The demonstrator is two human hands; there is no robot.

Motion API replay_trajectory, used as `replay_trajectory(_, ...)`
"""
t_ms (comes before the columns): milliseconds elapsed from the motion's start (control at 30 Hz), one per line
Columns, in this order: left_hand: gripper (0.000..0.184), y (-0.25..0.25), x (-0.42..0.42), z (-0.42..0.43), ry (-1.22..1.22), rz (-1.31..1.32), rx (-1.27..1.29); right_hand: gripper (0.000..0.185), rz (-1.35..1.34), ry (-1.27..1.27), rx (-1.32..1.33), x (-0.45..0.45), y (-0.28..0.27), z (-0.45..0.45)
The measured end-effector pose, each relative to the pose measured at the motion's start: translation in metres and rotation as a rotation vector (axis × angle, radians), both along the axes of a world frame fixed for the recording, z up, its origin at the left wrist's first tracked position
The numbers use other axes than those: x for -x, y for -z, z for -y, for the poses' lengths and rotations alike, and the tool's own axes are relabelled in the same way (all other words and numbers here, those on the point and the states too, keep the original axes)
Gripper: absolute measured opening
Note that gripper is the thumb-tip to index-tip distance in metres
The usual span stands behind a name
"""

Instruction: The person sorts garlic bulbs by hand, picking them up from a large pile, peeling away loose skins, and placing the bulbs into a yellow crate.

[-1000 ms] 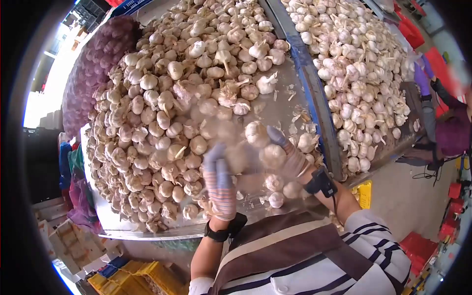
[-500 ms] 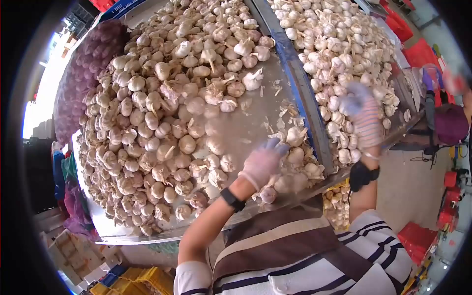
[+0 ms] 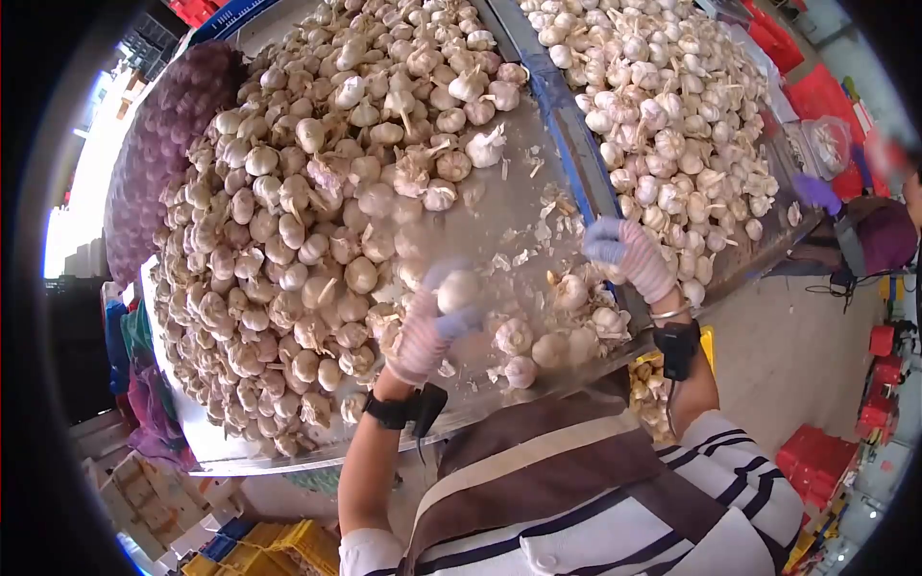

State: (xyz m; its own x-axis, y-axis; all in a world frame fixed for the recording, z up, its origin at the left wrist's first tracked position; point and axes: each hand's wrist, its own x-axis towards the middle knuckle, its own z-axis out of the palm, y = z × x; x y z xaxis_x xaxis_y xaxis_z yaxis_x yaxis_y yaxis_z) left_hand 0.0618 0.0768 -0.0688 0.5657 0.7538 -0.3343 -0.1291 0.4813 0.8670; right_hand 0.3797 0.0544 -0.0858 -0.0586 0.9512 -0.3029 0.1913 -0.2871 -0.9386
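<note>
My left hand [image 3: 419, 338], in a pale glove with bluish fingertips, is closed round a whitish garlic bulb [image 3: 459, 291] over the metal tray [image 3: 509, 235]. Motion blurs its fingers slightly. My right hand [image 3: 632, 257], gloved alike, hovers at the blue-edged divider [image 3: 572, 144]; its fingers are loosely curved and apart, and no bulb shows in them. Between my hands several garlic bulbs [image 3: 515, 336] lie near the front edge. A large heap of garlic [image 3: 288, 230] covers the tray's left side, and another heap of garlic [image 3: 672, 125] lies beyond the divider.
A purple net sack of garlic [image 3: 178, 144] leans at the far left. Loose skins [image 3: 549, 226] litter the tray. Below the front edge are a yellow crate with garlic [image 3: 653, 389] and yellow crates [image 3: 288, 547]. Another person's purple-gloved hand [image 3: 816, 194] is at the right.
My left hand has moved left from the bulbs near the divider and now holds a garlic bulb. My right hand has come back from the right heap, leftward and down to the divider.
</note>
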Motion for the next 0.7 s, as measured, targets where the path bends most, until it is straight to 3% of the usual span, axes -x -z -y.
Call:
replay_trajectory(33,0.056,0.003,0.002,0.004,-0.080,0.120,0.105,0.023,0.001,-0.001,-0.001,0.003,-0.001,0.005)
replay_trajectory(67,0.059,0.004,0.004,0.007,-0.160,0.241,0.209,0.030,0.428,-0.136,-0.050,0.014,-0.008,0.012)
replay_trajectory(100,0.066,-0.007,0.002,0.010,-0.142,0.164,0.208,0.037,0.855,-0.270,-0.100,0.026,-0.012,0.018)
replay_trajectory(133,0.066,-0.009,0.000,0.013,-0.144,0.166,0.206,0.037,0.856,-0.271,-0.102,0.043,-0.012,0.023)
replay_trajectory(200,0.069,-0.012,-0.007,0.020,-0.087,-0.063,-0.113,0.052,1.204,-0.380,0.206,0.073,-0.013,0.028)
replay_trajectory(233,0.069,-0.011,-0.011,0.024,-0.153,-0.148,-0.255,0.052,1.207,-0.379,0.205,0.075,-0.013,0.028)
replay_trajectory(300,0.068,-0.006,-0.010,0.028,-0.168,-0.192,-0.288,0.068,0.992,-0.463,0.189,0.078,-0.011,0.028)
replay_trajectory(333,0.068,-0.005,-0.008,0.029,-0.183,-0.237,-0.318,0.068,0.992,-0.465,0.183,0.078,-0.011,0.029)
replay_trajectory(400,0.067,-0.010,-0.005,0.031,-0.210,-0.326,-0.392,0.070,0.488,-0.309,-0.066,0.075,-0.011,0.034)
replay_trajectory(433,0.068,-0.016,-0.003,0.033,-0.225,-0.323,-0.378,0.071,0.360,-0.257,-0.188,0.074,-0.003,0.037)
replay_trajectory(467,0.068,-0.020,-0.003,0.035,-0.237,-0.318,-0.364,0.071,0.360,-0.256,-0.187,0.077,-0.004,0.040)
replay_trajectory(533,0.069,-0.023,-0.005,0.037,-0.213,-0.396,-0.487,0.062,-0.245,-0.131,-0.116,0.083,-0.009,0.047)
replay_trajectory(567,0.069,-0.025,-0.008,0.040,-0.211,-0.430,-0.515,0.062,-0.245,-0.129,-0.118,0.084,-0.012,0.051)
replay_trajectory(633,0.071,-0.019,-0.013,0.042,-0.153,-0.455,-0.648,0.065,-1.011,-0.020,0.188,0.083,-0.016,0.059)
replay_trajectory(667,0.073,-0.037,-0.018,0.039,-0.128,-0.516,-0.974,0.065,-1.011,-0.019,0.189,0.086,-0.014,0.054)
replay_trajectory(700,0.070,-0.044,-0.022,0.039,-0.104,-0.417,-0.922,0.059,-1.139,-0.043,-0.033,0.092,-0.009,0.046)
